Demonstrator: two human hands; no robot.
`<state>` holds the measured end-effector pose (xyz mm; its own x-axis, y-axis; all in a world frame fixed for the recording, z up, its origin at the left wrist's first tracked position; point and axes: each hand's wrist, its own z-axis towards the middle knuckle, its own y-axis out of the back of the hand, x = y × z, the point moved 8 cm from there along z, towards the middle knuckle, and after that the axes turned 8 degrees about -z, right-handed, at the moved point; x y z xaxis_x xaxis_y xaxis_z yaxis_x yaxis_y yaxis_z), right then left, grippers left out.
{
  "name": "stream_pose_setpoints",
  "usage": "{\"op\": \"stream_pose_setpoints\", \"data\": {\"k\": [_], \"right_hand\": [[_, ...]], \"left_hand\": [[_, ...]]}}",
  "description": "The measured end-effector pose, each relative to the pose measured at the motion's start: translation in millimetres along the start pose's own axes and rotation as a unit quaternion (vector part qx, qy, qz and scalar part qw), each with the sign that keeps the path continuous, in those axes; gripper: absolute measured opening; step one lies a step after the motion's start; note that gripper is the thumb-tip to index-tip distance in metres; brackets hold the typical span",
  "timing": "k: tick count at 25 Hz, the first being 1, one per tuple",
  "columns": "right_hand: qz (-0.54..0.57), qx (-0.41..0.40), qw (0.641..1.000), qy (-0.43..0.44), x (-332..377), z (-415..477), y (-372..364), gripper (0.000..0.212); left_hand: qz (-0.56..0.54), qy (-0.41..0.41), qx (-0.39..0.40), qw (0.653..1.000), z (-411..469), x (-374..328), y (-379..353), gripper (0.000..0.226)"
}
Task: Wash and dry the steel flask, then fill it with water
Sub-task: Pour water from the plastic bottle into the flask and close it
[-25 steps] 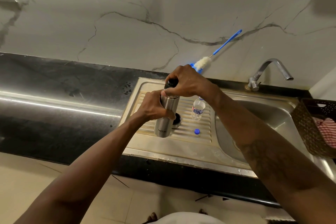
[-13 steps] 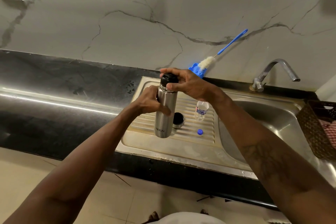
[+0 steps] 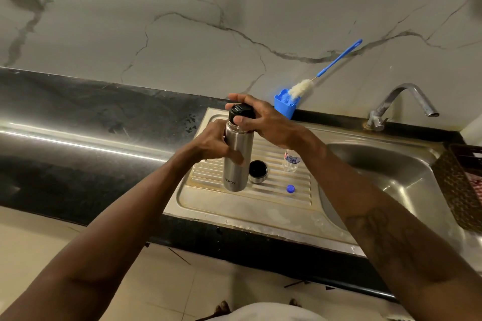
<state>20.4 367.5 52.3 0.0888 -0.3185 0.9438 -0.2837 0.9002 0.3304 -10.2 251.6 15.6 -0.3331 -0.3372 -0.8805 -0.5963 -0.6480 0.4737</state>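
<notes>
The person is holding the steel flask [image 3: 236,157] upright above the ribbed draining board [image 3: 276,200], its base hanging just over the ridges rather than clearly resting on them. The left hand [image 3: 208,144] is wrapping around the upper body of the flask, fingers curled tight against the steel, while the right hand [image 3: 263,121] is cupping the black stopper [image 3: 241,110] at the neck, thumb and fingertips pinching its rim. The grip looks like a twist — whether tightening or loosening cannot be told from this view. The flask's steel cup lid [image 3: 258,171] is lying mouth-up just beside the flask; a small plastic water bottle [image 3: 291,161] is standing uncapped nearby with its blue cap [image 3: 290,188] lying apart from it. Given the opened water bottle, this is probably the closing stage after filling. The next move is likely calling for a firm hold on the body while the stopper is turning fully home, then the cup lid going on top. The bottle brush [image 3: 313,81] is leaning in its blue holder [image 3: 284,107] at the wall.
</notes>
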Motion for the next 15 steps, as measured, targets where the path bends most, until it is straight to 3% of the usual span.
{"op": "stream_pose_setpoints", "data": {"k": [1,3,5,7,9,12,15], "right_hand": [[-0.024,-0.025,0.999,0.018,1,0,4,0.055],[-0.109,-0.148,0.982,0.033,3,-1,13,0.046],[-0.184,-0.282,0.941,0.037,10,-5,10,0.044],[-0.22,-0.357,0.907,0.035,16,-6,-4,0.043],[-0.249,-0.383,0.889,0.022,16,-4,-17,0.047],[-0.273,-0.372,0.887,0.005,9,4,-25,0.057],[-0.177,-0.268,0.947,0.011,-4,16,-24,0.055]], "left_hand": [[0.003,-0.003,-0.014,1.0,-1,0,0,0.06],[0.019,-0.005,-0.082,0.996,-3,3,1,0.058],[0.048,0.014,-0.197,0.979,-10,9,2,0.058],[0.079,0.025,-0.296,0.951,-19,10,5,0.057],[0.107,0.038,-0.357,0.927,-25,14,9,0.052],[0.13,0.048,-0.372,0.918,-29,22,16,0.055],[0.099,0.069,-0.351,0.929,-31,44,20,0.072]]}}
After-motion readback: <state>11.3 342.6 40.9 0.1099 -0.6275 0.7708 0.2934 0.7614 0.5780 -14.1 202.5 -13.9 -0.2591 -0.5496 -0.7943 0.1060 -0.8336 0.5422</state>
